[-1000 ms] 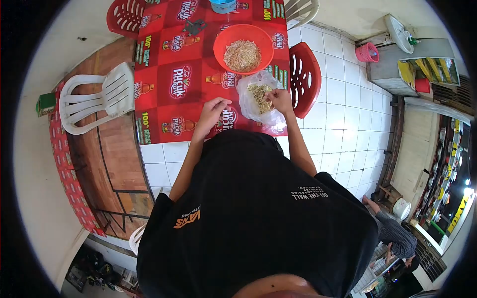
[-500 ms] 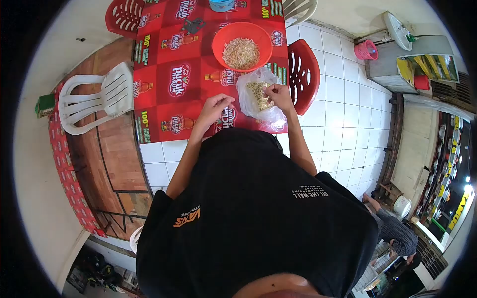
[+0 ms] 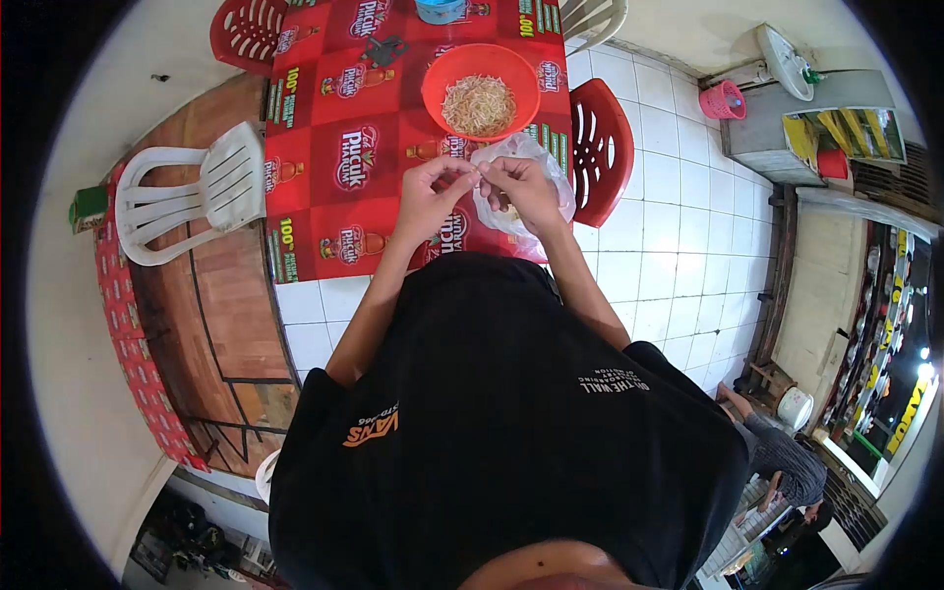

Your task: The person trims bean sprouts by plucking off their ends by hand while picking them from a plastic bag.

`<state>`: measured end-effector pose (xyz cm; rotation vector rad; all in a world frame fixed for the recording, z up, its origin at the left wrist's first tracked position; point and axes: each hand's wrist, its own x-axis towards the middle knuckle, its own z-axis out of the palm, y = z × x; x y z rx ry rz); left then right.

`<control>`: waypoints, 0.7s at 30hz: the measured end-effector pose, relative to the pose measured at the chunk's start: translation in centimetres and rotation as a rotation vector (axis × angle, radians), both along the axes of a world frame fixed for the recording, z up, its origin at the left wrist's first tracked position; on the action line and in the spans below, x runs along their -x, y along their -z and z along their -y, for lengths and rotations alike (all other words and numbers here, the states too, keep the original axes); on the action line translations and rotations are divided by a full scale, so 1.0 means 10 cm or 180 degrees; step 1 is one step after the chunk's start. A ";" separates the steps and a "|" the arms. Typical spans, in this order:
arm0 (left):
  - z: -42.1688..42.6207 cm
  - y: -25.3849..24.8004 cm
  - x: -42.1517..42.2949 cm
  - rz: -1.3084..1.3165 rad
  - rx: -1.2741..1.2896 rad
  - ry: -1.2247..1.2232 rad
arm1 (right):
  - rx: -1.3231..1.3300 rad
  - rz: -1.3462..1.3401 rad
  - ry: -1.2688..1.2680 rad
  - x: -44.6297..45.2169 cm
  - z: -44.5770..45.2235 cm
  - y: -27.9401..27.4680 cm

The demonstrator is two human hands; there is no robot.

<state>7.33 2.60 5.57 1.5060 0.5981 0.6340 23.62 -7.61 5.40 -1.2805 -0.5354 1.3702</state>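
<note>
Head view has both my hands meeting over the near part of the worktop (image 3: pixel 324 202), out in front of my body. My left hand (image 3: pixel 428 197) and my right hand (image 3: pixel 529 192) have thumbs drawn against fingers and tips brought together, seemingly pinching one thin pale strand (image 3: pixel 479 170) between them; it is too small to be sure of, and I cannot tell which hand bears more of it. So fine a piece probably suits fingertips better than a full grip.

My right hand sits in front of the clear plastic bag (image 3: pixel 557 187), hiding most of its inside. The bag lies close to me, near the right edge, likely so I can dip in without stretching. Just beyond it stands the red bowl (image 3: pixel 532 88), with a heap of pale strands (image 3: pixel 479 105) in its middle; being wide and uncovered, it seems placed for easy reach. Well apart, farther off, lie a dark tool (image 3: pixel 383 51) and a blue container (image 3: pixel 441 12), presumably kept out of my way.
</note>
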 end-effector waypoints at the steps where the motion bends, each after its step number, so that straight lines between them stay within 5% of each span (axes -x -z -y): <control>1: 0.00 0.00 0.02 0.0015 0.0191 -0.0071 | -0.0032 -0.0146 0.0029 0.03 0.00 -0.03; 9: 0.02 -0.16 0.26 0.0335 0.1449 -0.0214 | -0.0360 0.0330 -0.0348 0.07 -0.03 -0.32; 21: 0.10 -0.18 0.35 0.0088 0.0750 -0.0338 | -0.0221 0.0496 -0.0512 0.14 -0.03 -0.37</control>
